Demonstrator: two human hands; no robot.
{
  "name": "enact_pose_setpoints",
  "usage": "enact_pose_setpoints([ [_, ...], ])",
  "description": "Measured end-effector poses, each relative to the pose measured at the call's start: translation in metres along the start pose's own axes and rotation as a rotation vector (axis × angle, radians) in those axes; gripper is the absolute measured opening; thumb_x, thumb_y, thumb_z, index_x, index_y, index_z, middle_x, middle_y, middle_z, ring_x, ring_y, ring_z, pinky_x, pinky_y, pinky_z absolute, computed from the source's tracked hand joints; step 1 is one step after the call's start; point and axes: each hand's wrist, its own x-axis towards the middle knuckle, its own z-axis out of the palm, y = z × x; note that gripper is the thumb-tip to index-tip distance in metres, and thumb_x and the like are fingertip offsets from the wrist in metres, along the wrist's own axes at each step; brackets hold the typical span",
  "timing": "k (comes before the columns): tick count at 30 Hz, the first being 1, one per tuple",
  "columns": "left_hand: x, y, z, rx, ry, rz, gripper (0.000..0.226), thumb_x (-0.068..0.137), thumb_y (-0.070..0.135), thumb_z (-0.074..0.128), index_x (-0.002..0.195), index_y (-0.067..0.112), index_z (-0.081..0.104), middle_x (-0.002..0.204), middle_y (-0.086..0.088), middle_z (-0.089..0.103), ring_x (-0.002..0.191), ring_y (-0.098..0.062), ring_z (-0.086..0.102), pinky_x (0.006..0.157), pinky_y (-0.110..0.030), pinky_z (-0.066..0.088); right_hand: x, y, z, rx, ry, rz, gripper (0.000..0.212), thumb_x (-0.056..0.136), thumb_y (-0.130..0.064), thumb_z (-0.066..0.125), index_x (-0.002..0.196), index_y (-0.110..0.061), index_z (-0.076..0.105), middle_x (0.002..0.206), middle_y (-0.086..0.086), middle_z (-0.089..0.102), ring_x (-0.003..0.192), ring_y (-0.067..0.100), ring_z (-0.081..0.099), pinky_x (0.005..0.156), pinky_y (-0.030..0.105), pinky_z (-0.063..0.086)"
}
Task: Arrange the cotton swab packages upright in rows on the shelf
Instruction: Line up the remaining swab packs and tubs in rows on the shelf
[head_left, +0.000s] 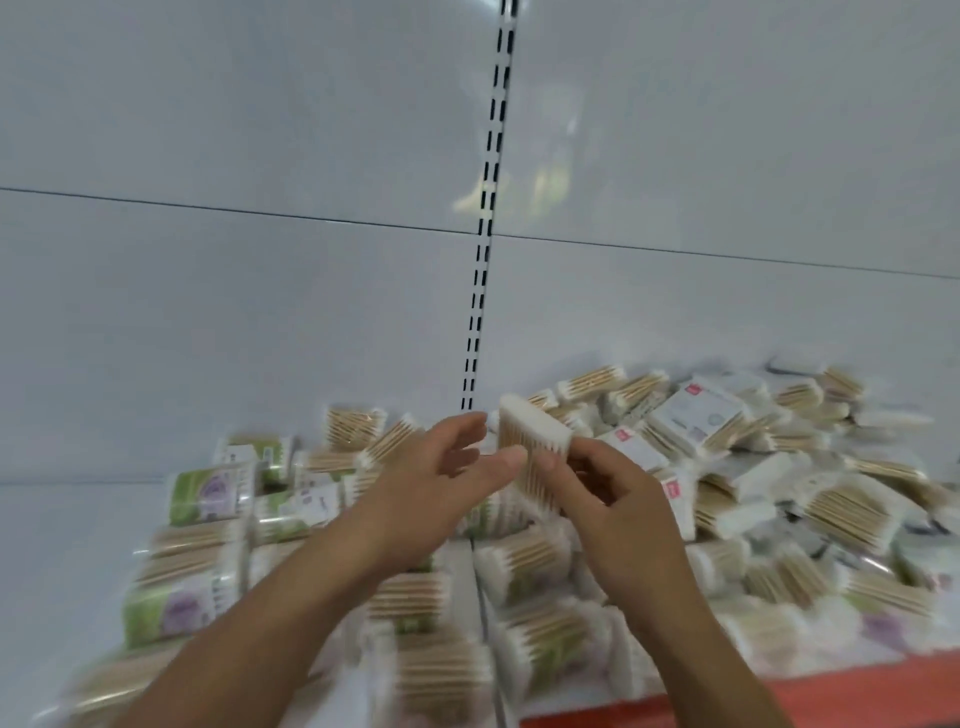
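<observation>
I am watching motion blur smearing the front packages (176, 587) at the lower left, so I am not reading any print on their green labels. My left hand (441, 473) and right hand (623, 509) are covering whatever is lying beneath them, and the right fingers (550, 461) are hiding the near corner of the held package (530, 441). I am not making out whether the left thumb is touching it. Both forearms are running off the bottom edge. The heap (779, 467) is being cropped by the right edge, its red tags too small to read. The shelf's red front strip (857, 696) is being cut off by the frame's corner.
</observation>
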Motion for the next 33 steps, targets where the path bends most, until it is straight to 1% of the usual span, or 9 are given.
enact_pose_setpoints([
  [5, 0.010, 0.008, 0.053, -0.276, 0.038, -0.007, 0.060, 0.081, 0.040, 0.077, 0.133, 0.022, 0.054, 0.109, 0.001, 0.075, 0.105, -0.015, 0.071, 0.094, -0.037, 0.055, -0.006, -0.002, -0.017, 0.012, -0.152, -0.057, 0.019, 0.089, -0.031, 0.068, 0.105, -0.041, 0.068, 0.100, -0.021, 0.070, 0.095, -0.008, 0.064, 0.074, 0.012, 0.050],
  [9, 0.014, 0.009, 0.069, -0.350, 0.206, -0.035, 0.031, 0.090, 0.024, 0.066, 0.120, 0.019, 0.068, 0.106, -0.007, 0.076, 0.102, -0.026, 0.072, 0.078, -0.034, 0.056, 0.001, 0.004, -0.056, -0.052, -0.213, -0.057, 0.023, 0.089, -0.026, 0.069, 0.108, -0.038, 0.069, 0.102, -0.024, 0.068, 0.097, -0.009, 0.062, 0.074, 0.012, 0.050],
  [12, 0.014, 0.010, 0.075, -0.351, 0.260, -0.053, 0.026, 0.092, 0.020, 0.064, 0.117, 0.022, 0.069, 0.108, -0.002, 0.076, 0.098, -0.024, 0.072, 0.078, -0.041, 0.054, 0.028, 0.013, -0.099, -0.201, -0.004, -0.043, 0.020, 0.087, -0.032, 0.071, 0.106, -0.038, 0.068, 0.100, -0.022, 0.068, 0.088, -0.011, 0.061, 0.070, 0.013, 0.047],
  [15, 0.015, 0.012, 0.082, -0.349, 0.268, -0.073, 0.027, 0.088, 0.021, 0.069, 0.115, 0.019, 0.070, 0.105, -0.007, 0.076, 0.102, -0.032, 0.071, 0.088, -0.049, 0.054, 0.057, 0.022, -0.139, -0.438, 0.260, -0.031, 0.027, 0.087, -0.039, 0.069, 0.113, -0.032, 0.064, 0.104, -0.016, 0.063, 0.085, 0.000, 0.060, 0.075, 0.025, 0.047],
  [18, 0.015, 0.023, 0.094, -0.330, 0.211, -0.073, 0.037, 0.079, 0.030, 0.073, 0.113, 0.016, 0.072, 0.103, -0.008, 0.077, 0.100, -0.028, 0.073, 0.098, -0.052, 0.052, 0.075, 0.034, -0.162, -0.622, 0.283, 0.026, 0.046, 0.085, -0.049, 0.067, 0.124, -0.026, 0.057, 0.109, -0.008, 0.057, 0.093, 0.014, 0.059, 0.082, 0.035, 0.047],
  [21, 0.018, 0.030, 0.107, -0.317, 0.199, -0.067, 0.036, 0.078, 0.028, 0.073, 0.111, 0.013, 0.072, 0.101, -0.006, 0.078, 0.096, -0.024, 0.074, 0.096, -0.048, 0.053, 0.083, 0.041, -0.168, -0.699, 0.215, 0.068, 0.059, 0.081, -0.058, 0.067, 0.128, -0.025, 0.053, 0.114, -0.005, 0.054, 0.098, 0.016, 0.059, 0.086, 0.039, 0.050],
  [27, 0.020, 0.036, 0.121, -0.306, 0.229, -0.061, 0.020, 0.088, 0.020, 0.071, 0.107, 0.015, 0.071, 0.094, 0.000, 0.079, 0.085, -0.014, 0.076, 0.062, -0.020, 0.057, 0.092, 0.042, -0.167, -0.704, 0.156, 0.069, 0.051, 0.080, -0.049, 0.074, 0.119, -0.022, 0.055, 0.107, -0.006, 0.058, 0.095, 0.015, 0.058, 0.084, 0.036, 0.049],
  [31, 0.025, 0.038, 0.123, -0.367, 0.261, -0.103, 0.019, 0.094, 0.021, 0.064, 0.112, 0.017, 0.069, 0.098, 0.000, 0.078, 0.095, -0.018, 0.074, 0.089, -0.038, 0.054, 0.088, 0.045, -0.167, -0.529, 0.180, 0.044, 0.043, 0.079, -0.037, 0.079, 0.113, -0.022, 0.057, 0.107, -0.006, 0.058, 0.087, 0.011, 0.057, 0.078, 0.031, 0.045],
  [33, 0.029, 0.039, 0.125, -0.426, 0.268, -0.135, 0.018, 0.096, 0.012, 0.058, 0.112, 0.015, 0.066, 0.100, -0.004, 0.078, 0.098, -0.022, 0.072, 0.093, -0.041, 0.052, 0.087, 0.045, -0.168, -0.454, 0.181, 0.037, 0.039, 0.079, -0.032, 0.080, 0.109, -0.024, 0.055, 0.104, -0.007, 0.058, 0.082, 0.009, 0.057, 0.077, 0.031, 0.047],
])
